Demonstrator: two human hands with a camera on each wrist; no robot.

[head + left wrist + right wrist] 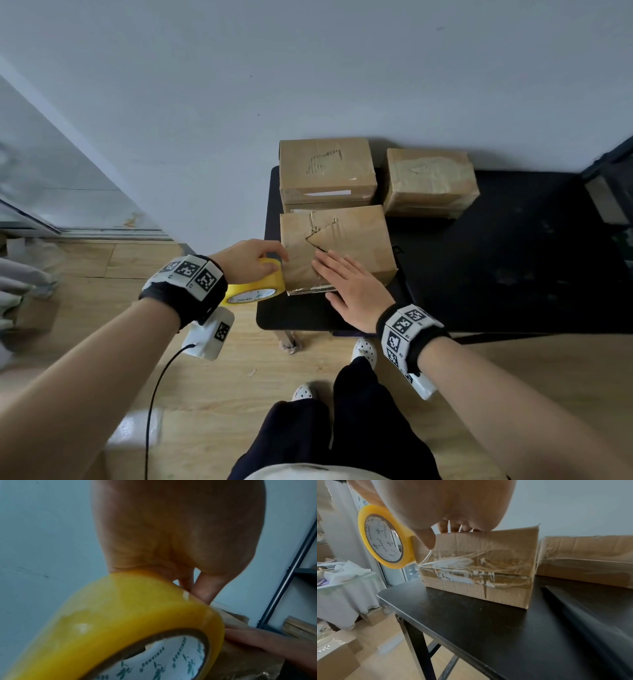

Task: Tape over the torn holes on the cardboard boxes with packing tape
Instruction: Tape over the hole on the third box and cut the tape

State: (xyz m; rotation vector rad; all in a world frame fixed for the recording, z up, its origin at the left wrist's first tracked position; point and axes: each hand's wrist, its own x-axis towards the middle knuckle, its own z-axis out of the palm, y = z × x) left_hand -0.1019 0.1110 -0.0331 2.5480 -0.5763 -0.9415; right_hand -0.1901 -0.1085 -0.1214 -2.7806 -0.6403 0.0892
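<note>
On black table (pixel 513 274) by grey wall (pixel 308 68), 3 cardboard boxes (pixel 337 246).

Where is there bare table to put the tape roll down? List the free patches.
Free: the wide table stretch right of the near box, in front of the right rear box; also the strip before the near box, under the right hand. Crowded: the left end, boxes close together, with the tape roll at its edge.
</note>
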